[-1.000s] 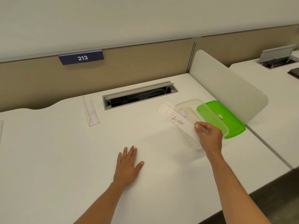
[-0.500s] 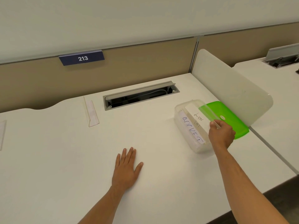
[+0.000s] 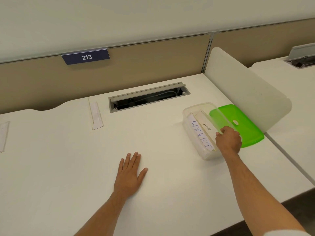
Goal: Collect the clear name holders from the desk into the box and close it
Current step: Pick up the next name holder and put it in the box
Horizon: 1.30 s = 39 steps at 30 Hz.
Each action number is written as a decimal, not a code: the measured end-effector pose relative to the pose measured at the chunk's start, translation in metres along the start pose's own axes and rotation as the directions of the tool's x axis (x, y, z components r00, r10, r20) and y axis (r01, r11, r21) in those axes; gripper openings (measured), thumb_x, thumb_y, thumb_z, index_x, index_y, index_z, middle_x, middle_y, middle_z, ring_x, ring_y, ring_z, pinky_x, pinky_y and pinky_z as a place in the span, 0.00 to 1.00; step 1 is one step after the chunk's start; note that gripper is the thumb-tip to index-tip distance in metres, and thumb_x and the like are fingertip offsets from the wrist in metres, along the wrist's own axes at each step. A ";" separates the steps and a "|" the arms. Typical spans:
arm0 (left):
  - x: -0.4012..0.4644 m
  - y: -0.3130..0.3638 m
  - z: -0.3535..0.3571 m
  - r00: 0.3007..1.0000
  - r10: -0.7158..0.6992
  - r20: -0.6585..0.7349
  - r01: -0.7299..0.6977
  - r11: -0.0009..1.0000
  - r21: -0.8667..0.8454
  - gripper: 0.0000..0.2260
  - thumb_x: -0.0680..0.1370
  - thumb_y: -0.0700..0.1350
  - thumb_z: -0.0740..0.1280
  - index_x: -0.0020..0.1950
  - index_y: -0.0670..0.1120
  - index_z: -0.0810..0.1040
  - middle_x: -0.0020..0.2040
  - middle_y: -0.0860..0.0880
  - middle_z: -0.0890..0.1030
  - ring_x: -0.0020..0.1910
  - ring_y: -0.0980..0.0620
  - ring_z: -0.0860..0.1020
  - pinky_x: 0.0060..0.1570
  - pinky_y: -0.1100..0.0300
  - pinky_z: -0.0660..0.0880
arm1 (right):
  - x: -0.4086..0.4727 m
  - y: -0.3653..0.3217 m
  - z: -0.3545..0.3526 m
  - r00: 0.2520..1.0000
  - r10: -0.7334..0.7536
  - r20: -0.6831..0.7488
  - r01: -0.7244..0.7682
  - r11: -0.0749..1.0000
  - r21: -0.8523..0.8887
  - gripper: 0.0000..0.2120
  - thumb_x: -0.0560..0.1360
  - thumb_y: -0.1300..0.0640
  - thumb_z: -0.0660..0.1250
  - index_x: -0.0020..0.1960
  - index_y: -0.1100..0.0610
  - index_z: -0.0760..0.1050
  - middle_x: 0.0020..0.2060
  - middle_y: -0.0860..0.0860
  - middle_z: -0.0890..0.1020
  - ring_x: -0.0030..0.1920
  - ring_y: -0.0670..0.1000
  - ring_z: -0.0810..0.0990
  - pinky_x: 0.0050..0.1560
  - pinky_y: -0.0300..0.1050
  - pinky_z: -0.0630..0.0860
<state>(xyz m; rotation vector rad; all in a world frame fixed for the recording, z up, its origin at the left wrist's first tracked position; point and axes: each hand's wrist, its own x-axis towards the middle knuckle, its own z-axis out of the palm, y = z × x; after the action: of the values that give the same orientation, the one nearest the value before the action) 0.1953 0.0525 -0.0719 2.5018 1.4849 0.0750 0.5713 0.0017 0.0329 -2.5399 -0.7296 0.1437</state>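
While my right hand (image 3: 229, 139) pinched the light, stiff, slippery clear plastic name holder (image 3: 204, 128) by its near end inside the translucent rectangular plastic box (image 3: 202, 153), my left hand (image 3: 130, 172) lay spread flat.

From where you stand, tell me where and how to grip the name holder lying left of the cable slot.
Probably best to pinch the name holder across its narrow width near the middle, coming straight down from above. It lies flat on the desk as a long thin strip with bare desk on both long sides. The left hand, flat on the desk, is nearer; the right hand is at the box.
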 end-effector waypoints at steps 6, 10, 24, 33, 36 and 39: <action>0.000 -0.001 0.001 1.000 -0.004 -0.004 0.004 1.000 -0.014 0.33 0.79 0.66 0.41 0.80 0.52 0.47 0.78 0.59 0.43 0.77 0.57 0.37 0.76 0.55 0.35 | 0.000 -0.003 -0.001 0.991 -0.026 0.130 0.049 0.982 -0.182 0.10 0.71 0.61 0.68 0.52 0.60 0.77 0.49 0.61 0.81 0.50 0.63 0.80 0.44 0.48 0.72; 0.000 -0.002 0.002 1.000 -0.007 0.001 0.007 1.000 -0.013 0.33 0.78 0.67 0.40 0.80 0.53 0.45 0.78 0.60 0.43 0.77 0.57 0.36 0.75 0.55 0.34 | 0.001 -0.002 -0.001 0.990 -0.029 0.138 0.055 0.982 -0.181 0.10 0.71 0.60 0.67 0.51 0.61 0.77 0.49 0.61 0.81 0.49 0.63 0.80 0.43 0.47 0.72; -0.012 -0.009 0.002 0.999 0.015 -0.045 -0.021 0.991 -0.131 0.30 0.81 0.63 0.50 0.80 0.51 0.54 0.79 0.58 0.49 0.78 0.59 0.41 0.75 0.59 0.34 | -0.084 -0.090 0.036 0.927 -0.374 -0.021 0.347 0.838 0.421 0.22 0.76 0.55 0.69 0.68 0.58 0.72 0.67 0.57 0.75 0.69 0.56 0.71 0.67 0.49 0.67; -0.027 -0.052 -0.012 0.992 -0.016 -0.129 -0.011 0.979 -0.205 0.25 0.82 0.57 0.57 0.77 0.49 0.63 0.79 0.55 0.57 0.78 0.58 0.46 0.76 0.62 0.40 | -0.147 -0.122 0.108 0.785 -0.516 0.344 0.414 0.849 0.329 0.27 0.78 0.45 0.64 0.74 0.54 0.65 0.74 0.51 0.68 0.75 0.50 0.61 0.72 0.45 0.60; -0.027 -0.074 -0.023 0.985 -0.056 -0.165 0.019 0.976 -0.218 0.24 0.82 0.55 0.60 0.76 0.48 0.65 0.78 0.53 0.59 0.78 0.56 0.49 0.76 0.62 0.41 | -0.159 -0.130 0.130 0.732 -0.535 0.422 0.456 0.845 0.279 0.30 0.79 0.41 0.61 0.76 0.54 0.61 0.76 0.50 0.62 0.77 0.48 0.56 0.74 0.45 0.56; -0.020 -0.096 -0.034 0.978 -0.091 -0.185 0.051 0.977 -0.208 0.23 0.82 0.53 0.61 0.75 0.47 0.67 0.78 0.50 0.61 0.78 0.53 0.52 0.76 0.60 0.44 | -0.168 -0.141 0.148 0.691 -0.556 0.462 0.507 0.828 0.239 0.32 0.79 0.38 0.58 0.78 0.53 0.57 0.78 0.48 0.58 0.78 0.46 0.51 0.75 0.44 0.52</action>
<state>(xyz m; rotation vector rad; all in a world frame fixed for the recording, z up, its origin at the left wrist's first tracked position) 0.0977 0.0848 -0.0590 2.3309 1.5515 0.4465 0.3277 0.0810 -0.0342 -2.0875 -1.6036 0.6591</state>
